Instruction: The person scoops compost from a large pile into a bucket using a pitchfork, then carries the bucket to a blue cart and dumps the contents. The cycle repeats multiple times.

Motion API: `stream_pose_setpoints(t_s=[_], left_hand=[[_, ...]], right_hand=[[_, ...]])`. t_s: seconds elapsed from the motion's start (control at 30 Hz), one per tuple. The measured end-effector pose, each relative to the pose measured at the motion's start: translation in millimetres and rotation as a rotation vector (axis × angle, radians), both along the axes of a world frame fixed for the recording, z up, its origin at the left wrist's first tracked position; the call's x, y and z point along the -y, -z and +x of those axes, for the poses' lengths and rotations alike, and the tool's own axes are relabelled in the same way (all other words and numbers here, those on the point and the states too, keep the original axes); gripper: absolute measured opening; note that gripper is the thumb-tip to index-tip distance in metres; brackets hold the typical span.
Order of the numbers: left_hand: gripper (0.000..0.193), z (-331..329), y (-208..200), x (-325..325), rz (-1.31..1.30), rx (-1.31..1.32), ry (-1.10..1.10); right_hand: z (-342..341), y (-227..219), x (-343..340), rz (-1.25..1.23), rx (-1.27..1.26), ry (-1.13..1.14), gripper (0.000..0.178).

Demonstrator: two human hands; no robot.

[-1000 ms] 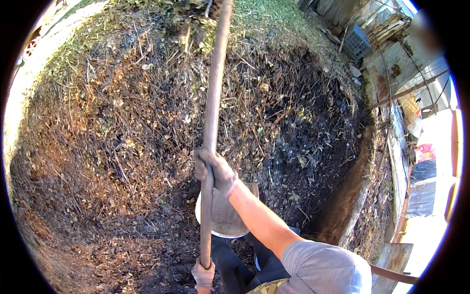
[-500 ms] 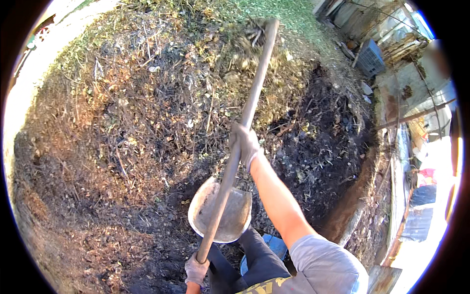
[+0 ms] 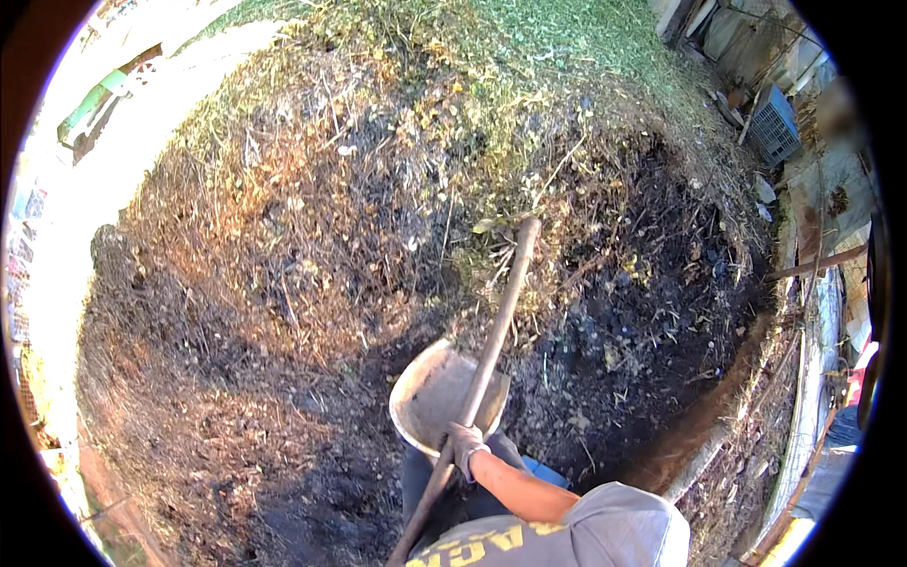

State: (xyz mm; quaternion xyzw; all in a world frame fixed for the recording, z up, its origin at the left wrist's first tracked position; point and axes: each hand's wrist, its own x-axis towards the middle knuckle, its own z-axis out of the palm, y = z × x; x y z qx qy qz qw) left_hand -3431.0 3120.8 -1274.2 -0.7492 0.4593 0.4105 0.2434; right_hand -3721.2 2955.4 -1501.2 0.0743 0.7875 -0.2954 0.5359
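My right hand (image 3: 464,448), in a pale work glove, is closed around the long wooden handle (image 3: 491,354) of a fork-like tool. Grey tines (image 3: 501,263) show beside the handle's far end, among dry stalks on the heap. The handle slants across the mouth of a worn, pale bucket (image 3: 416,389) just in front of my legs; dirt stains its inner wall. Below the bucket, the near end of the handle runs out past the lower edge of the picture. My left hand is out of view.
A broad heap of dry stalks, leaves and dark compost (image 3: 283,283) spreads ahead. Part of a blue container (image 3: 546,472) shows by my legs. A blue-grey crate (image 3: 775,128) lies at the far right, along a makeshift fence (image 3: 814,194). Green grass clippings (image 3: 576,42) cover the far side.
The tool has come down and nearer to me, its tined end now lower on the heap. My right hand has moved down with it. My left hand has left the view.
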Motion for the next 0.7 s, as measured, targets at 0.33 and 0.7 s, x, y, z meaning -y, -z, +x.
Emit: stream_pose_setpoints(t_s=[0.33, 0.7], left_hand=[[0.036, -46, 101, 92, -0.392, -0.164, 0.045], [0.037, -26, 85, 45, -0.180, -0.194, -0.065]], right_hand=[[-108, -242, 208, -0.648, 0.004, 0.089, 0.011], [-56, -159, 237, -0.555, 0.125, 0.086, 0.013]])
